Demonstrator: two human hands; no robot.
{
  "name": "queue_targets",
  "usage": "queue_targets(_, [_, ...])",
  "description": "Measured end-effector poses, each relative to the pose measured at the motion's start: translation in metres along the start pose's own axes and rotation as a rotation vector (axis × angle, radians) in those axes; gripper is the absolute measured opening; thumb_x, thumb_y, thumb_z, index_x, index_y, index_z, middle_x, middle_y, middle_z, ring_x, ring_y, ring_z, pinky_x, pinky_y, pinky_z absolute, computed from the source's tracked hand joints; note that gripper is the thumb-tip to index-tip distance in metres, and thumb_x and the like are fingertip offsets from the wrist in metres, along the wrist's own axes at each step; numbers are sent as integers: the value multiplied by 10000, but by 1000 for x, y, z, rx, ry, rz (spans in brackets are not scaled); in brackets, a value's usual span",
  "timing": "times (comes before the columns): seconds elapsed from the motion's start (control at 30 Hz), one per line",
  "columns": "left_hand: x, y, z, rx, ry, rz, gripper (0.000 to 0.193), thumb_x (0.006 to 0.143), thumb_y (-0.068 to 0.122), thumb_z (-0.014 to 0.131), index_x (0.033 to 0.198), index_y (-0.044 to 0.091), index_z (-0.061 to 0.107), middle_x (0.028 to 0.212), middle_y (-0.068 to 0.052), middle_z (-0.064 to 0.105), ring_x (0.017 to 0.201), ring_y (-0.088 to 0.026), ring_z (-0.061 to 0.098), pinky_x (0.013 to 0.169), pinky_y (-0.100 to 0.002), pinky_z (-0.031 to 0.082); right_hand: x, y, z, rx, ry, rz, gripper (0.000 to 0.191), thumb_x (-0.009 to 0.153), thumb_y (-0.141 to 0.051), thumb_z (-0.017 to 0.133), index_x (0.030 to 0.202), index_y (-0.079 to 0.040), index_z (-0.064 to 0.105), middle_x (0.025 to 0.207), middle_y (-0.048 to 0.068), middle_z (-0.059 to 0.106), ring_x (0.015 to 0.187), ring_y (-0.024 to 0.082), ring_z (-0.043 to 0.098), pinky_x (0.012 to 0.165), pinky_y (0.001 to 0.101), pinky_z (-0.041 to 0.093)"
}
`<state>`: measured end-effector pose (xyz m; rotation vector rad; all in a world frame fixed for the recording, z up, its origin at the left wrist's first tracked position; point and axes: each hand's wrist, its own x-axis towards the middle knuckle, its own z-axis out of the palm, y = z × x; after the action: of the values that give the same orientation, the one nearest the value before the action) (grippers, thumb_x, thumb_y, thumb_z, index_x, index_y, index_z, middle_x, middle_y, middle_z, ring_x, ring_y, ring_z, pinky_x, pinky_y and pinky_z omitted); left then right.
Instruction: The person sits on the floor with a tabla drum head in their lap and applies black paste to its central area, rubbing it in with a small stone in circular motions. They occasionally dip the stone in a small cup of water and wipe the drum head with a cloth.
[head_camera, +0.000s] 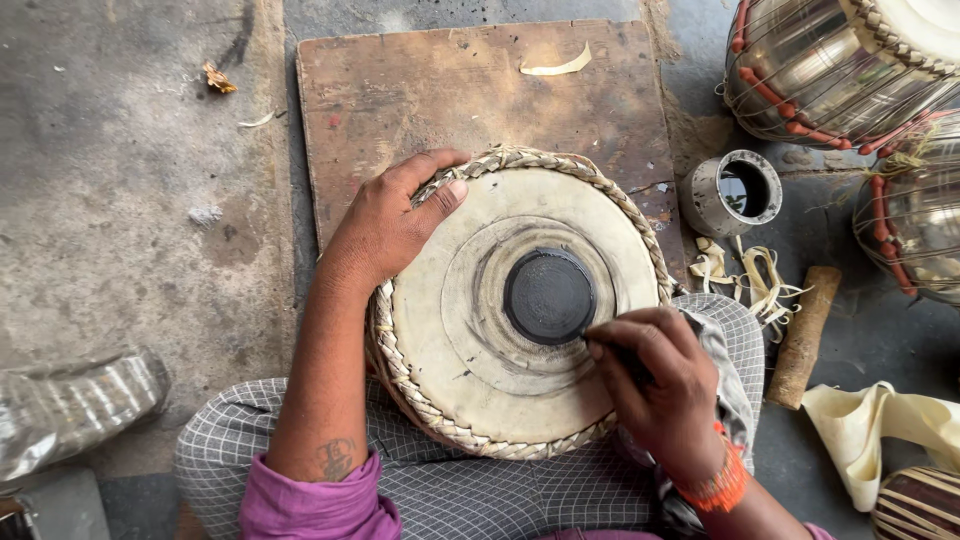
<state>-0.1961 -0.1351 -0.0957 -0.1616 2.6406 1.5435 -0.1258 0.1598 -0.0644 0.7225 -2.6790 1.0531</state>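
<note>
The wooden board lies on the floor, and the round drum head rests partly on it and partly on the person's lap. The left hand grips its braided rim at the upper left. The right hand, pinched narrow around a small dark tool, is nearer to the black centre patch, up and to its left.

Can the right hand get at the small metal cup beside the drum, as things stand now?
Probably yes. The right hand is at the drum edge, and the metal cup stands just beyond on the floor, nothing between.
</note>
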Motion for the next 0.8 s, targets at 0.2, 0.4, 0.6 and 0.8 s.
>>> queue_targets(0.2, [-5,12,-8,290,175,-196,489,888,497,714,1209,129,680,1248,-98,727,1239,-256,673,1085,-402,514,52,42,0,156,-25,-61,127,910,-70,759,1033,-46,733,999,67,683,869,182,696,742,308,554])
queue_targets(0.4, [10,-1,-10,-3,-97,-28,478,947,451,591,1382,255,622,1498,-79,563,1386,-279,526,1109,-424,413,92,36,0,99,-202,-154,134,880,-100,776,1005,-66,744,976,65,690,849,198,709,738,326,564])
queue_targets(0.6, [8,-14,-3,-3,-57,83,445,995,417,581,1394,224,624,1501,-101,561,1410,-292,513,1139,-424,402,103,30,5,-58,-317,-320,183,879,-113,769,1056,-83,735,970,105,649,835,259,672,712,375,558])
queue_targets(0.8, [5,-12,-5,23,-21,65,411,976,404,594,1340,225,664,1438,-56,624,1355,-254,562,1100,-399,432,72,21,1,-150,-251,-197,177,866,-103,766,1038,-88,729,954,102,667,814,274,675,688,389,557])
